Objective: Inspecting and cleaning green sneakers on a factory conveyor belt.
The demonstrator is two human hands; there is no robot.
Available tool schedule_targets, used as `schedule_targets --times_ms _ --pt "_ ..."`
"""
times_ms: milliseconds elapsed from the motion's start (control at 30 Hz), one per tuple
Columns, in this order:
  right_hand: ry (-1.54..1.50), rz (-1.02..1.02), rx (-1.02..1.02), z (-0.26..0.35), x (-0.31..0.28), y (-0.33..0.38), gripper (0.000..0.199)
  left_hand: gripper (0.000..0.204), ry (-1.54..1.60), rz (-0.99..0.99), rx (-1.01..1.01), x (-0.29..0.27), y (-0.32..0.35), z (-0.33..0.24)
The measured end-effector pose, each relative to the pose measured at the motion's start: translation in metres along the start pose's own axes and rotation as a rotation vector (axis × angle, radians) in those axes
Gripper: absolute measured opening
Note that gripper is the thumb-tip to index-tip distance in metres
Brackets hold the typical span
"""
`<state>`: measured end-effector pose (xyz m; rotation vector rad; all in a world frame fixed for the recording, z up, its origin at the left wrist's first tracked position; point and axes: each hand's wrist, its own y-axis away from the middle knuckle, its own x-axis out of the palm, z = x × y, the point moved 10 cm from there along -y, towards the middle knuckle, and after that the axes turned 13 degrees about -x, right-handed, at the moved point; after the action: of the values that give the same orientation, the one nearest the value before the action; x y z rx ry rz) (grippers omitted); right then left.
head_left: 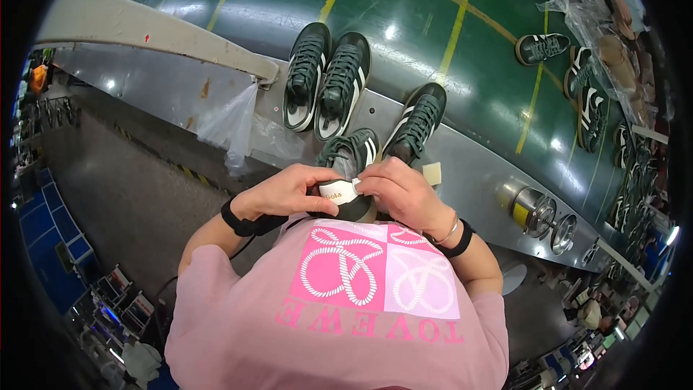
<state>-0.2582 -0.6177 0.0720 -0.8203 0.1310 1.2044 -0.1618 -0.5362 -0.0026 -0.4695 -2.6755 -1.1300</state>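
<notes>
A worker in a pink shirt holds a dark green sneaker (351,162) close to the chest at the near edge of a green conveyor belt (447,0), its long axis running from the body toward the far side, toe end nearest. The left hand (289,191) and right hand (401,191) close on it from either side, fingertips pinching a white tongue label (341,192) between them, equally near. Its mate (419,121) lies just beyond to the right; another pair (326,79) rests farther off.
</notes>
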Motion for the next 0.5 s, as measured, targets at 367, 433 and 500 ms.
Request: schedule_targets --times_ms 367,433,500 --pt "0.052 0.002 -0.049 0.001 -0.004 -0.003 0.029 0.037 -0.013 0.037 -0.033 0.001 -0.004 -0.009" --pt "0.062 0.014 -0.08 0.01 -0.005 -0.013 0.028 0.038 -0.032 0.048 -0.051 0.002 -0.005 -0.01" --pt "0.067 0.003 -0.104 0.016 -0.003 -0.021 0.026 0.038 -0.075 0.053 -0.071 0.002 -0.004 -0.013"
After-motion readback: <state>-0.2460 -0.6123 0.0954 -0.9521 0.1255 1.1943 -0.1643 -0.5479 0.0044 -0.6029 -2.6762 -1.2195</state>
